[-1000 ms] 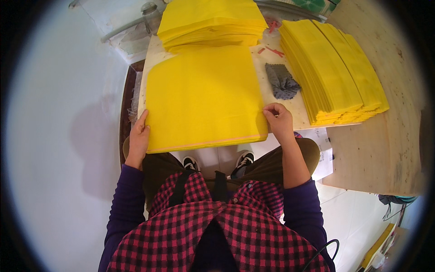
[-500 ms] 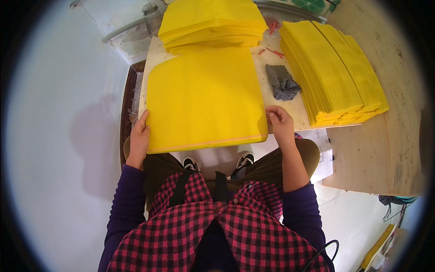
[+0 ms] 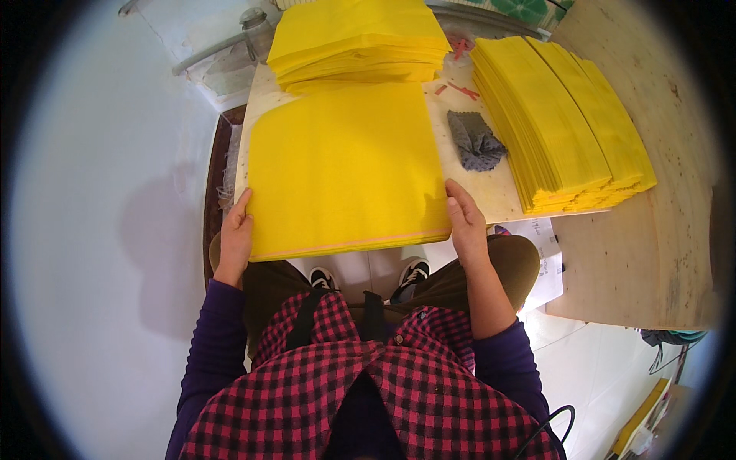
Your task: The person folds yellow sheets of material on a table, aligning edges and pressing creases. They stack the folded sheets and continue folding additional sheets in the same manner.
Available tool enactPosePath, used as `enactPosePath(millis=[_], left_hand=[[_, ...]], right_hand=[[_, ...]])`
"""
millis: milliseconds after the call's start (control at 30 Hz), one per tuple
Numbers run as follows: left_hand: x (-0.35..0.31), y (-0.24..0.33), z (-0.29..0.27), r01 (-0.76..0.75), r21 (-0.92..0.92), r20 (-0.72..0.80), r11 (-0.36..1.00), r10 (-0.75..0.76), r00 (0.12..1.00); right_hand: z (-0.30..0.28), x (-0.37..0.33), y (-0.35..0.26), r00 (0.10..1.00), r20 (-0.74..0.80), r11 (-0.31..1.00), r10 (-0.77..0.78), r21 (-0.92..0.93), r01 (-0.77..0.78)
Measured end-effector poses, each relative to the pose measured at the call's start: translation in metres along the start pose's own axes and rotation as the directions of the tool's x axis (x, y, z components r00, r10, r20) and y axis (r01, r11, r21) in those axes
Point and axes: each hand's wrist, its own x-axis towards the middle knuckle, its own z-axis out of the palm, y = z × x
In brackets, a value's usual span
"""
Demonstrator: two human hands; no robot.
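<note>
A flat stack of yellow cloth sheets (image 3: 345, 169) lies in front of me, its near edge jutting past the table. Along that edge runs a thin pinkish line. My left hand (image 3: 237, 234) grips the stack's left side near the front corner, thumb at the edge, other fingers partly hidden. On the opposite side, my right hand (image 3: 466, 222) is closed against the right edge, fingers pointing away from me and the thumb alongside. Between them the two hands hold the stack from both sides.
Behind stands a taller pile of yellow cloth (image 3: 356, 42). Folded yellow bundles (image 3: 563, 126) sit at the right of the wooden table (image 3: 502, 192), beside a crumpled grey cloth (image 3: 477, 142) and red strips (image 3: 463, 91). A clear bottle (image 3: 257, 31) stands far left.
My right hand has gone from a pinch just off the right edge to lying along that edge, gripping it. My left hand has stayed in place.
</note>
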Motion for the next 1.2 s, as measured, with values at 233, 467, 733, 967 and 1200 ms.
enactPosePath(millis=[233, 467, 733, 967, 1200], left_hand=[[0.002, -0.004, -0.010, 0.045, 0.003, -0.006, 0.999, -0.045, 0.999], [-0.011, 0.034, -0.015, -0.115, 0.056, -0.007, 0.992, 0.115, 0.993], [-0.026, 0.076, 0.014, -0.334, 0.332, 0.067, 0.882, 0.331, 0.941], [-0.037, 0.089, 0.036, -0.309, 0.268, 0.110, 0.912, 0.290, 0.951], [-0.040, 0.095, 0.051, -0.302, 0.273, 0.155, 0.913, 0.268, 0.951]], right_hand=[[-0.012, -0.008, 0.004, 0.991, -0.110, 0.991, 0.075, 0.123, -0.061], [-0.043, -0.015, 0.003, 0.953, -0.265, 0.988, 0.146, 0.095, -0.125], [-0.053, 0.051, 0.007, 0.932, -0.298, 0.943, -0.204, -0.317, 0.105], [-0.054, 0.097, 0.021, 0.932, -0.144, 0.657, -0.333, -0.744, 0.120], [-0.057, 0.100, 0.033, 0.956, -0.218, 0.731, -0.195, -0.683, -0.007]])
